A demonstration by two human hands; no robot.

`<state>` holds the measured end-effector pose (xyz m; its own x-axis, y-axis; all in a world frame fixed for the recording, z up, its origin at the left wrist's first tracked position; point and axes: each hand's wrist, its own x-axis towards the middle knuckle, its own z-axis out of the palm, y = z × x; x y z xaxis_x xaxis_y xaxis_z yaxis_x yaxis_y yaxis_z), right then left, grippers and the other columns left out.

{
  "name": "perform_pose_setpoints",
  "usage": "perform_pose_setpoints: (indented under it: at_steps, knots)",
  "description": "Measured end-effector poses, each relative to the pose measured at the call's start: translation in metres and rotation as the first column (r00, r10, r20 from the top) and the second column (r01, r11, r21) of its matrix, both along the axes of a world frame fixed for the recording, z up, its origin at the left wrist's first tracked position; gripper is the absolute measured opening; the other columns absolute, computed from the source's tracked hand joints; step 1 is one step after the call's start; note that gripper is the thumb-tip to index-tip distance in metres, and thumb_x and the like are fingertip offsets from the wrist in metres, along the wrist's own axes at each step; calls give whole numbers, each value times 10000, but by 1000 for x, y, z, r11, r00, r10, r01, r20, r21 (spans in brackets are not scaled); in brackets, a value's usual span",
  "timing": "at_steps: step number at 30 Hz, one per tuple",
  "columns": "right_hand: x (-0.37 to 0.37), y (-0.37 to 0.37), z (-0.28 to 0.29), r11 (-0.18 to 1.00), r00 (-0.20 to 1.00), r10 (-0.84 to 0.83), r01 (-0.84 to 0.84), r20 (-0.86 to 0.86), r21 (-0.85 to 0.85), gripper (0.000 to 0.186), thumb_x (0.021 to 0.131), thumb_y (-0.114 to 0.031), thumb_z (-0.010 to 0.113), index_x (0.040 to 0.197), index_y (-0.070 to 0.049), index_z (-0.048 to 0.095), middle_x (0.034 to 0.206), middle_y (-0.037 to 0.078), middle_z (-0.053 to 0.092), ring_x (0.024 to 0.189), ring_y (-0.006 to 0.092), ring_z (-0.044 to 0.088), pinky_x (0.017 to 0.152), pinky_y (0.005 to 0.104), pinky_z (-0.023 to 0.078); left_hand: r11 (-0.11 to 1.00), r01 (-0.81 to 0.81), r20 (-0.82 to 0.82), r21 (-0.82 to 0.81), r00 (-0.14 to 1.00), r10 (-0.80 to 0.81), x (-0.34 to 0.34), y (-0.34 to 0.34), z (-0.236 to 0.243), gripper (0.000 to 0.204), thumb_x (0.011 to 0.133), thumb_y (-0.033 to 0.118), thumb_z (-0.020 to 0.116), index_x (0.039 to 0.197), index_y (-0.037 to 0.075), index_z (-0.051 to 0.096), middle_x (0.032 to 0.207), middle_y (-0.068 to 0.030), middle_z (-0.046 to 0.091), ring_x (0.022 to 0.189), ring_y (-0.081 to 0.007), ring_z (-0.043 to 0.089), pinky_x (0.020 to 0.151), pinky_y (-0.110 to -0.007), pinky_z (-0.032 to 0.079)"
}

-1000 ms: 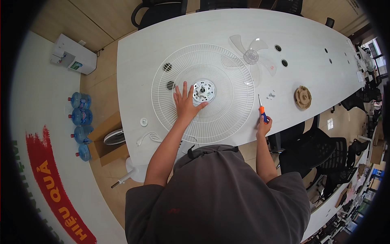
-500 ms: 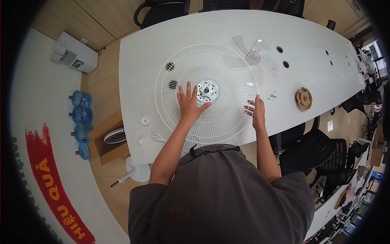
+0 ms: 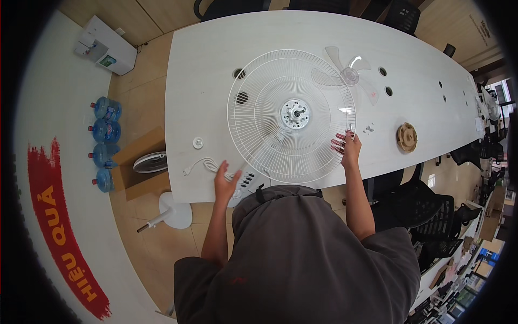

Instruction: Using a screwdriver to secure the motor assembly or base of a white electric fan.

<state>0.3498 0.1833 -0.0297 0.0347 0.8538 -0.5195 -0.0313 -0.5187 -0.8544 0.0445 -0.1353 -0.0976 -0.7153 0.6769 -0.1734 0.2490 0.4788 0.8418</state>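
Observation:
A round white wire fan grille (image 3: 253, 127) faces up over the table, with a metal motor plate and shaft (image 3: 295, 113) at its centre. My right hand (image 3: 349, 151) grips the grille's right rim, its fingers behind the wires. Off the lower left of the grille, my left hand (image 3: 224, 184) is open and holds nothing. Beside it are a coiled white power cord (image 3: 208, 163) and the fan's white control panel with dark buttons (image 3: 247, 181), partly covered by my shirt. What supports the grille from below is hard to make out.
On the white table (image 3: 202, 59) lie clear fan blades (image 3: 350, 76), small screws (image 3: 369, 128), a brown round part (image 3: 407, 137) and a small white cap (image 3: 198, 142). A cardboard box (image 3: 127, 175) and white stand base (image 3: 177, 210) are on the floor at left; chairs (image 3: 404, 200) stand at right.
My left hand has come off the grille's middle and moved down and left toward the cord. The grille is tilted differently, showing the control panel. My right hand has closed on the rim.

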Motion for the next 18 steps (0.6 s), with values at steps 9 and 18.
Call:
perform_pose_setpoints:
  at_steps: [9,18]
  knots:
    - [4,-10,-18,995,996,-77,80,-48,62,220,1047,-180,466,1186,-14,509,1010,175,678,733,288,719,607,391,636,906,211,-198,-367,934,-298,23,25,3,955,598,590,868,1327,49,572,1065,-239,647,977,-396,637,855,-476,522]
    - [-7,-14,-25,970,993,-92,107,-75,217,237,1044,-183,497,1153,19,556,957,179,692,726,283,721,605,381,637,907,256,-267,-335,897,-351,-10,37,-4,826,606,567,869,1196,51,611,930,-232,671,897,-412,659,794,-482,535]
